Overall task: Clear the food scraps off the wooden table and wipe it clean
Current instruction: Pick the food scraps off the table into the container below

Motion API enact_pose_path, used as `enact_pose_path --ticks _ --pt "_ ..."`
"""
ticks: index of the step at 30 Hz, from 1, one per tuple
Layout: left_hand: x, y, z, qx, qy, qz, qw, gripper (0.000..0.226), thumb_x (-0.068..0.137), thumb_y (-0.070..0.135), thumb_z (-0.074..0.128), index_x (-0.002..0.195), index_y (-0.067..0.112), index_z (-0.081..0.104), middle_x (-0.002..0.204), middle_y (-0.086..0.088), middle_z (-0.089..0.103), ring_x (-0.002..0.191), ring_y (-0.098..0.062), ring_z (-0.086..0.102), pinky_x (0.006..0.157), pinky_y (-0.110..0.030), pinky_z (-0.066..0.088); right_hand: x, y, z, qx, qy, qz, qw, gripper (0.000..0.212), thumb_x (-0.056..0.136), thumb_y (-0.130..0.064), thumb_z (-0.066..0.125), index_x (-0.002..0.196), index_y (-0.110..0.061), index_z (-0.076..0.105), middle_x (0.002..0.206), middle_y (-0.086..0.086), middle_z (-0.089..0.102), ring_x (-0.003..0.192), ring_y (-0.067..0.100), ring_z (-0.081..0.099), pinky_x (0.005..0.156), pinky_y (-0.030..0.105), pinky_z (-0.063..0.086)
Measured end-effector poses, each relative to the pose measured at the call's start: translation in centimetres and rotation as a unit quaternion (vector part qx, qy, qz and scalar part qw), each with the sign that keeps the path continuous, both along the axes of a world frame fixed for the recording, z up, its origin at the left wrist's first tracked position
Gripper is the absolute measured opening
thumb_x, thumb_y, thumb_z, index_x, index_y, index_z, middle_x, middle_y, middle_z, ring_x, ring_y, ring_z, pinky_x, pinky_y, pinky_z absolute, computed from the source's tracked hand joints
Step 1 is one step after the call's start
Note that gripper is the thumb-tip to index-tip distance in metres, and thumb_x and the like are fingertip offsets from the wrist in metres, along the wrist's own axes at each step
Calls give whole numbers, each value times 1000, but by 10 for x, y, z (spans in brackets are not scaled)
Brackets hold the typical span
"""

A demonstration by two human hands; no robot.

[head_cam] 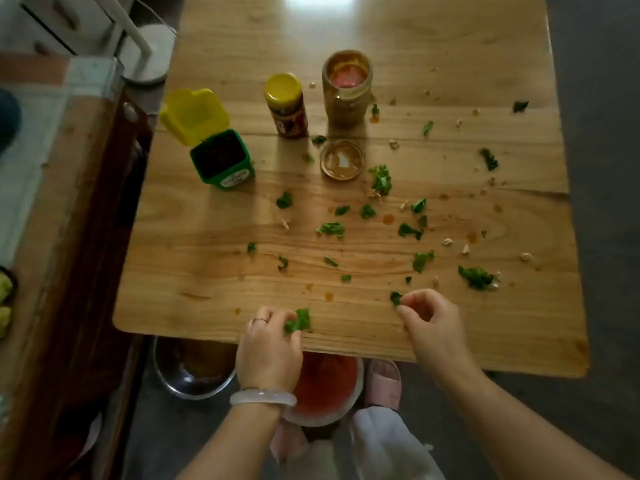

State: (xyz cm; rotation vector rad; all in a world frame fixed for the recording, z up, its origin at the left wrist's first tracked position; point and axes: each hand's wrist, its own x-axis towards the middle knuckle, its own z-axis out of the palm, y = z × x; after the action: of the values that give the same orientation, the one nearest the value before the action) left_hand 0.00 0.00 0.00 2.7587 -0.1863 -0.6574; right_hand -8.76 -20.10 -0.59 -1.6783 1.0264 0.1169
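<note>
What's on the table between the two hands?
Nothing. In the head view, the strip of wooden table between the left hand and the right hand is bare; each hand pinches its own green leaf scrap.

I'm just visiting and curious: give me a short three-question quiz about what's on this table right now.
1. True or false: the green container with the yellow flip lid stands open.
2. What does the left hand hold?
A. a cloth
B. a green leaf scrap
C. the loose jar lid
3. Fill in: the right hand pinches a small ____ scrap near the wooden table front edge.

Key: 1 true; 2 B; 3 green (leaf).
</note>
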Motion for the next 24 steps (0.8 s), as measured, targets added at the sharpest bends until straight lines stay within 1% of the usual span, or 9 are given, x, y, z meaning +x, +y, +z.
enact_pose_path --ticks 2,4,8,11,13,14,16,20,24 --pt "3 -5 -14 19 -5 -5 1000 27 84 29 63 110 29 59 110 12 50 96 -11 48 80 -32 49 1 -6 -15 -67 38 16 997 15 89 -14 64 92 -28 58 91 -7 60 84 8 60 66 24 51" --pt "4 -5 -26 26 -4 -17 1000 27 83 31 63 110 29 58 110 11 50 96 -11 49 80 -32 49 1 -8 -28 -93 53 34 994 20 89 -14 64 92 -31 54 94 -10 55 85 7 58 65 20 47" --pt "3 -6 -41 8 -28 -62 998 19 81 27 67 98 27 61 101 9 55 90 -14 51 75 -29 46 6 -6 -41 -151 62 79 983 22 88 -19 65 100 -32 51 92 -17 47 82 1 51 63 14 38" --pt "4 -4 -50 -16 -54 -89 995 12 78 21 71 86 24 63 88 9 57 81 -14 53 68 -28 44 9 0 -47 -196 62 98 974 18 89 -23 64 99 -32 52 92 -15 47 81 3 49 67 18 39" --pt "4 -1 -52 -31 -52 -90 994 8 79 20 69 82 24 62 84 10 57 78 -13 54 65 -29 45 10 4 -49 -233 69 116 963 7 90 -23 63 90 -26 56 90 -11 49 81 8 50 70 25 42" --pt "4 1 -53 -39 -52 -85 994 7 81 21 68 82 24 62 84 10 57 77 -13 54 64 -30 46 10 7 -50 -245 75 126 958 7 91 -23 62 86 -24 57 88 -10 49 79 8 49 70 26 42" --pt "2 5 -50 -56 -50 -71 995 6 84 22 63 83 24 59 83 11 56 75 -13 54 62 -32 47 9 14 -50 -249 78 134 956 9 91 -21 60 83 -23 57 86 -9 49 76 7 48 68 27 43" --pt "-2 16 -45 -89 -15 -25 996 8 90 23 55 84 26 51 75 12 56 69 -10 53 58 -30 45 4 40 -42 -220 18 115 969 13 91 -15 60 80 -22 55 80 -12 53 74 2 51 62 18 42" --pt "-7 35 -42 -129 10 29 991 13 93 21 52 82 27 47 68 9 58 64 -11 58 55 -39 51 -3 80 -34 -170 -20 88 981 14 88 -10 64 85 -22 59 81 -13 58 78 2 57 69 26 53"
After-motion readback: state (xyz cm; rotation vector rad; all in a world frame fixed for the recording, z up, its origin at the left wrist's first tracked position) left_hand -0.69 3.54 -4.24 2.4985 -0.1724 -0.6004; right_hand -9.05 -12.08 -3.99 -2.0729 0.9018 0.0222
